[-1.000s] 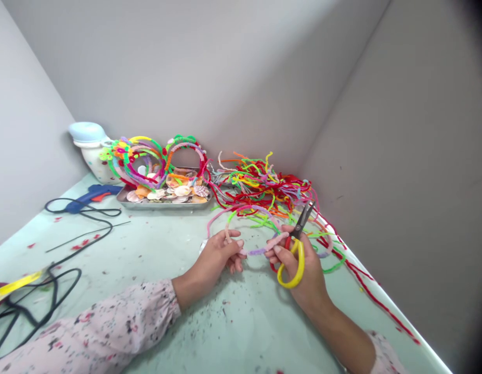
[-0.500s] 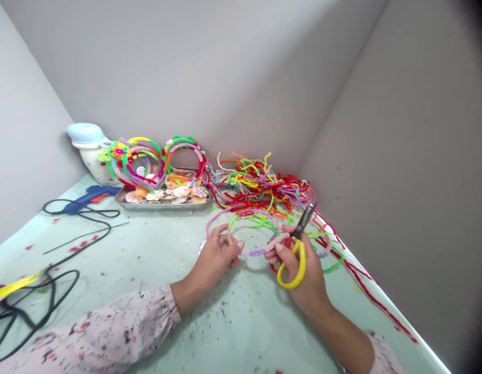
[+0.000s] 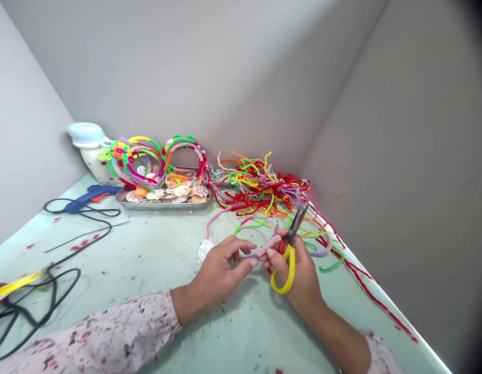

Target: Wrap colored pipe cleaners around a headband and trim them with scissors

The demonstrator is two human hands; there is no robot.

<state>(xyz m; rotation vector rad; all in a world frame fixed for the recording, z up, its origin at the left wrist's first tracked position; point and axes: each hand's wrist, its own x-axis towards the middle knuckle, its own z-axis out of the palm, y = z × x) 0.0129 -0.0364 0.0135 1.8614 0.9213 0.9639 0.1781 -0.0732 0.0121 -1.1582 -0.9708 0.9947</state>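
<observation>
Grey walls (image 3: 225, 78) stand behind a pale green worktop (image 3: 158, 244). The right hand (image 3: 299, 275) is curled closed, pinching the pink end of a fuzzy band (image 3: 271, 242) and holding scissors (image 3: 291, 259) with yellow and red handles. The dark blades point up and away, a little bit apart. The left hand (image 3: 221, 270) is nearly closed, with its thumb and first finger on the purple part of the band. So the band sits between the two hands, and the rest of it bends round behind them. Just past the left hand is a white thing (image 3: 204, 250), partly hidden. Farther back is a big messy pile of fuzzy sticks (image 3: 260, 195). Left of the pile, a metal tray (image 3: 166, 206) has shells (image 3: 181, 190) and bright fuzzy hoops (image 3: 126, 161). Next to the tray lies a blue glue gun (image 3: 87, 198), and behind that is a white cup (image 3: 96, 161) with a light blue lid. On the left, a black cord (image 3: 108, 226) curls near some red bits (image 3: 82, 242)
</observation>
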